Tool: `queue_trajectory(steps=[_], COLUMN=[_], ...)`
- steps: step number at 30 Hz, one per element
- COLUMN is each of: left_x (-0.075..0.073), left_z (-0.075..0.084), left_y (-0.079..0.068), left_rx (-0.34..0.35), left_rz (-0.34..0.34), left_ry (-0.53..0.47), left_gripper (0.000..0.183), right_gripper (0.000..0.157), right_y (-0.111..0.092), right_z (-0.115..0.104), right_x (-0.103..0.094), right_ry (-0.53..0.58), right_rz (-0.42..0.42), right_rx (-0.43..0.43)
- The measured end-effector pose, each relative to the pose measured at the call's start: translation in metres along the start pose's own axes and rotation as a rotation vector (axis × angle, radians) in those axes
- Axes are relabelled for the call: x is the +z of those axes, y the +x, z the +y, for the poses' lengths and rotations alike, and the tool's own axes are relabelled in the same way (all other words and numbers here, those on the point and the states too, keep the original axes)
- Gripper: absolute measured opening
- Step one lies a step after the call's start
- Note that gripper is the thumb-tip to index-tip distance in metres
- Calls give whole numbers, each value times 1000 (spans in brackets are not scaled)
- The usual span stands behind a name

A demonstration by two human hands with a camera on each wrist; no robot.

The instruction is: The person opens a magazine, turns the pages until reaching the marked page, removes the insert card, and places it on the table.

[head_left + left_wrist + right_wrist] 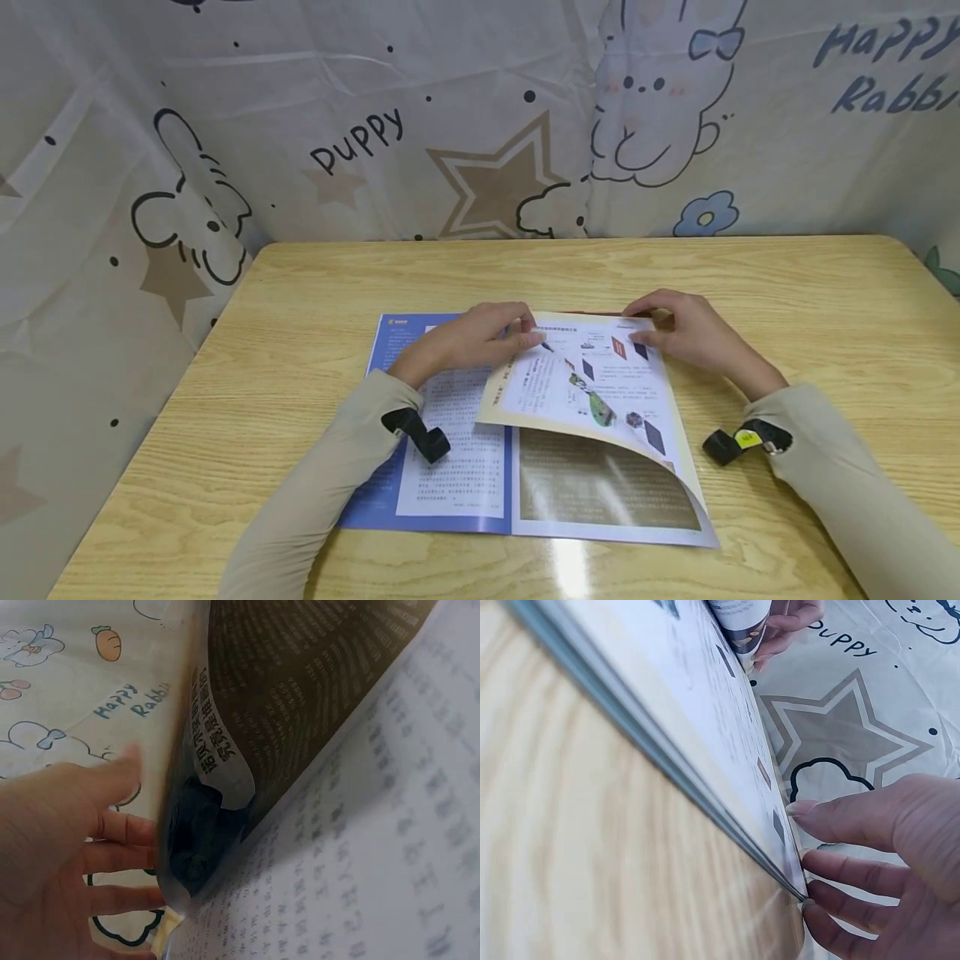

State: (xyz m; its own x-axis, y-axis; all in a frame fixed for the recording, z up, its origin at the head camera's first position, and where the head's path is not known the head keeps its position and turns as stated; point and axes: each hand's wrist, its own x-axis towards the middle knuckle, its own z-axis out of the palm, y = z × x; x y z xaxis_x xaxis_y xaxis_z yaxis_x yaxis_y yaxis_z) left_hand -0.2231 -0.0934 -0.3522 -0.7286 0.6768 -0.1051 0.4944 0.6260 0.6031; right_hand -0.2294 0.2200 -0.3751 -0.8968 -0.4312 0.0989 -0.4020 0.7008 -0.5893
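Observation:
A magazine [517, 479] lies spread on the table, with a blue-bordered page [457, 492] on its left side. One leaf [562, 375] with small colour pictures is lifted and curves over a brown text page [600, 475]. My left hand [483, 333] is at the leaf's far left corner; in the left wrist view its fingers [124, 900] reach out against the leaf's edge, thumb raised apart. With thumb over the page and fingers at the far edge, my right hand [690, 333] holds the magazine's far right corner. The right wrist view shows its fingertips at the stacked page edges.
The wood-patterned table [262, 400] surrounds the magazine. Behind it hangs a pale cloth [450, 100] printed with stars and animals. A black strap device sits on each wrist, one on the left sleeve [315, 492] and one on the right sleeve [840, 483].

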Motion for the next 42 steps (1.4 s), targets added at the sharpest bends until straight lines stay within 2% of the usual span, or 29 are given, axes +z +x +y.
queue_trajectory(steps=[6, 16, 22, 26, 31, 42], left_x=[0, -1, -1, 0, 1, -3], left_z=[4, 9, 10, 11, 12, 13], left_y=[0, -7, -8, -8, -9, -13], left_rx=[-49, -49, -44, -48, -67, -139], left_rz=[-35, -170, -180, -195, -215, -284], left_ry=[72, 172, 166, 204, 232, 230], left_gripper=[32, 37, 36, 38, 32, 24], right_gripper=[33, 42, 50, 51, 50, 49], right_y=[0, 0, 0, -1, -1, -1], right_z=[-3, -5, -4, -5, -5, -3], right_x=[2, 3, 4, 4, 5, 6], right_ry=[-18, -84, -121, -131, -130, -134], right_rz=[3, -14, -20, -20, -21, -7], right_rx=[-21, -2, -3, 7, 24, 1])
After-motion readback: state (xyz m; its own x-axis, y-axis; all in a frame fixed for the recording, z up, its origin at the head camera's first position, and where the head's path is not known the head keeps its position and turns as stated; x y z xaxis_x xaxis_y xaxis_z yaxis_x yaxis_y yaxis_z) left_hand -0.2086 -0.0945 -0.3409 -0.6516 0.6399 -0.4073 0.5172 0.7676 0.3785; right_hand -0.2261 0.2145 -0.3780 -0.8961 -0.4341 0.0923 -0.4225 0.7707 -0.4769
